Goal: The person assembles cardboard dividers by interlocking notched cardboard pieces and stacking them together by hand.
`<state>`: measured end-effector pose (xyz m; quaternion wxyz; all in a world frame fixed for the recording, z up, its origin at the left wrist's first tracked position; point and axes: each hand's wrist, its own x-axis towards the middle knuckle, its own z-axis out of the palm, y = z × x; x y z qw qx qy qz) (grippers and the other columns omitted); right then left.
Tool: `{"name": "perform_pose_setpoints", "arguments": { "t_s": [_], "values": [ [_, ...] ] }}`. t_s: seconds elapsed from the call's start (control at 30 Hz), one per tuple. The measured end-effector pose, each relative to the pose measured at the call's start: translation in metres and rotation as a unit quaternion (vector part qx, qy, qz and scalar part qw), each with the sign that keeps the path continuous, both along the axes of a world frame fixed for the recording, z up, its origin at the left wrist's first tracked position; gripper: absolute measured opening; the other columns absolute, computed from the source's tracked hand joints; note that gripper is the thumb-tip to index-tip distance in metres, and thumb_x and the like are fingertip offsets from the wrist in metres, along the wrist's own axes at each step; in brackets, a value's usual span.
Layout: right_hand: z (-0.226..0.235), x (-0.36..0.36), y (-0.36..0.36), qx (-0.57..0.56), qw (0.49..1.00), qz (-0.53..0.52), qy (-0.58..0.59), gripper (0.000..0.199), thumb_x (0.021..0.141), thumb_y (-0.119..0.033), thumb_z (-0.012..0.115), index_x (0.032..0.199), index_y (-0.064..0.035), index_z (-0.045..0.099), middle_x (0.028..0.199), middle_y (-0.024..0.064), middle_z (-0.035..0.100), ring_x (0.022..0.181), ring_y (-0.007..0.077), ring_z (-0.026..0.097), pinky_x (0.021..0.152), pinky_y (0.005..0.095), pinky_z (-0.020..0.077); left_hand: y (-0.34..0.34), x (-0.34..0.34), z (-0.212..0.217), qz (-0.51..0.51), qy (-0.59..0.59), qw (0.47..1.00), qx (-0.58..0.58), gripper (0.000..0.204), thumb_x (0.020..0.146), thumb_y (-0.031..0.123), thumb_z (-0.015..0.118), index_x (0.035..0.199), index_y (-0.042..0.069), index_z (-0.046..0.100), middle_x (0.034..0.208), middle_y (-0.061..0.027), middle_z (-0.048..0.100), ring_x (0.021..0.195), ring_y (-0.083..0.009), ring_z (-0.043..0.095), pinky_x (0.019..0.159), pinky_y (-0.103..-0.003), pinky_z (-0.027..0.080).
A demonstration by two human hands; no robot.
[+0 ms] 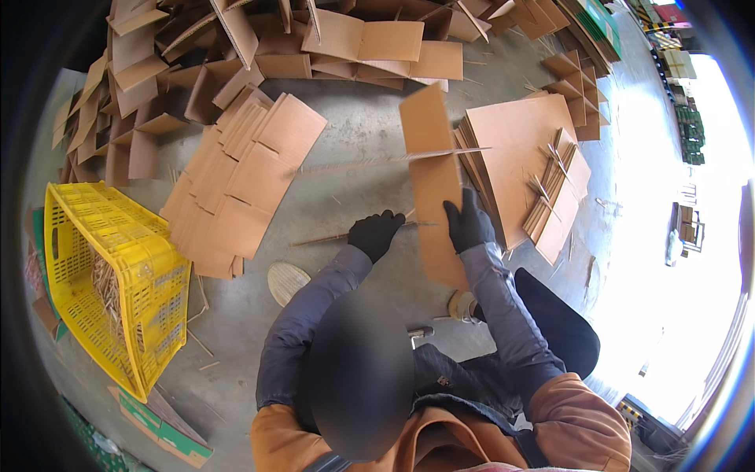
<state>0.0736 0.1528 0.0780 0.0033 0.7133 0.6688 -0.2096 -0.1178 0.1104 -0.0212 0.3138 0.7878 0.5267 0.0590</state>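
My right hand point(470, 223), in a black glove, grips the right edge of a long brown cardboard divider panel point(429, 189) held upright, thumb raised. To its left, my gloved left hand point(376, 236) is closed around a thin cardboard strip point(318, 240), seen nearly edge-on, whose right end meets the panel. Farther up, a second strip point(354, 164) crosses the same panel edge-on, smeared by motion. A stack of slotted cardboard pieces point(244, 173) lies left of my hands. On the right is a pile of larger flat sheets point(515, 149), with narrow slotted pieces point(554, 193) on top.
Assembled cardboard dividers point(362, 39) heap along the far side and far left, with another divider point(578, 90) at the far right. A yellow plastic crate point(149, 275) lies tipped at the left, cardboard scraps inside. Scraps litter the grey floor point(346, 118). My shoe point(462, 305) is close by.
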Motion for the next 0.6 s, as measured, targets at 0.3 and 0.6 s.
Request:
{"name": "perform_pose_setpoints", "arguments": {
  "t_s": [0.3,0.6],
  "values": [
    [-0.038,-0.026,-0.022,-0.073,0.994,-0.073,-0.041,0.033,0.09,-0.036,0.044,0.106,-0.0073,0.04,0.078,0.0227,0.064,0.071,0.0436,0.06,0.062,0.0541,0.044,-0.017,0.015,-0.001,-0.02,-0.017,1.0,-0.002,0.025,0.088,0.017,0.042,0.11,0.018,0.052,0.093,-0.0078,0.052,0.082,-0.0263,0.06,0.067,-0.043,0.05],
    [-0.056,-0.054,-0.02,-0.008,0.976,-0.167,0.143,0.029,0.092,-0.029,0.041,0.104,-0.0047,0.05,0.094,0.0257,0.061,0.088,0.0432,0.058,0.071,0.047,0.0444,-0.016,0.007,0.001,0.027,-0.047,0.996,-0.072,0.026,0.091,0.028,0.037,0.108,0.014,0.052,0.096,-0.0134,0.057,0.088,-0.0301,0.061,0.068,-0.044,0.051]
  ]
}}
